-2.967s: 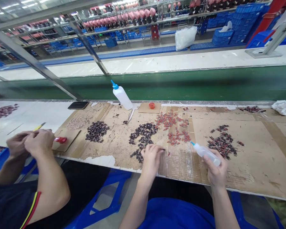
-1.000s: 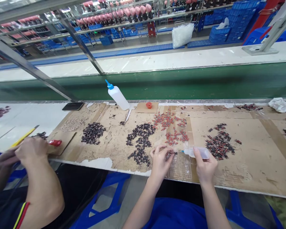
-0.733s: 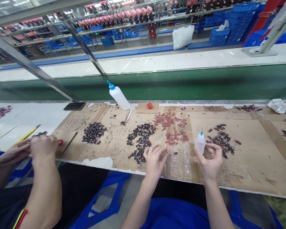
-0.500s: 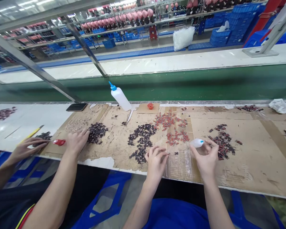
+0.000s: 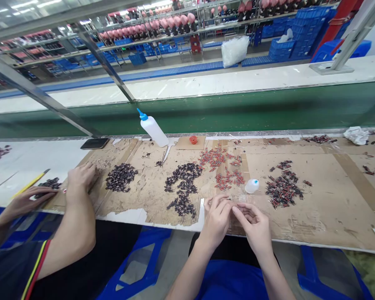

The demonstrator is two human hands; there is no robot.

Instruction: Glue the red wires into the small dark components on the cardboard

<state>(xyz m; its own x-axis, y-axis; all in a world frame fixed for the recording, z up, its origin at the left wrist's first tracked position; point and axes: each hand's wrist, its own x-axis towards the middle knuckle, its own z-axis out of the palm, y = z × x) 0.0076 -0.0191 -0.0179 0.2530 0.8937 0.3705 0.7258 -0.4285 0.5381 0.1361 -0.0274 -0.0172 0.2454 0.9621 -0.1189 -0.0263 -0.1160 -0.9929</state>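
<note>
My left hand and my right hand meet over the cardboard near the table's front edge. Both have their fingertips pinched together, and whatever sits between them is too small and hidden to name. Just beyond them a small white bottle with a blue tip stands on the cardboard. Left of my hands lies a pile of small black parts. Farther back are scattered red parts. To the right is a heap of red-and-black pieces.
A tall white bottle with a blue nozzle leans near the back edge beside a small orange-red dish. At left, a co-worker's hands work by another black pile. A phone and yellow cutter lie there too.
My right hand has let go of the small white bottle, which now stands on the cardboard, and has moved left to meet my left hand. The co-worker's nearer hand has shifted left.
</note>
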